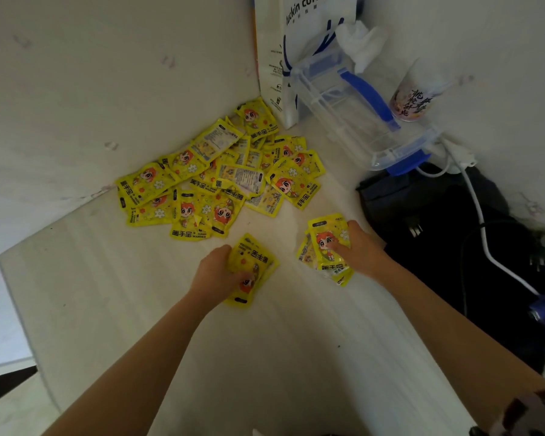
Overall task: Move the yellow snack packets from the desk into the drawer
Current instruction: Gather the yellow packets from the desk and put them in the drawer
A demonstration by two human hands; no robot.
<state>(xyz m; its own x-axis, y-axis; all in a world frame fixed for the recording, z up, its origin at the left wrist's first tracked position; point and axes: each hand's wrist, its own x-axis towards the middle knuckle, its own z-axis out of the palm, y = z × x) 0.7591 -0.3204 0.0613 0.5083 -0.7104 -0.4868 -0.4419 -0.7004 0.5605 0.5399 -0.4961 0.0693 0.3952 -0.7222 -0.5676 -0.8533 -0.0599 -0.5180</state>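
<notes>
Your left hand (216, 272) curls its fingers around a few yellow packets (252, 265) on the table (265, 357). Your right hand (361, 247) grips a second bunch (323, 247), thumb pressed on top.

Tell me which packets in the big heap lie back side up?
Two stand out: the packet at the heap's upper left and the packet mid-heap show pale printed label text, unlike neighbours showing the red-haired cartoon.
</notes>
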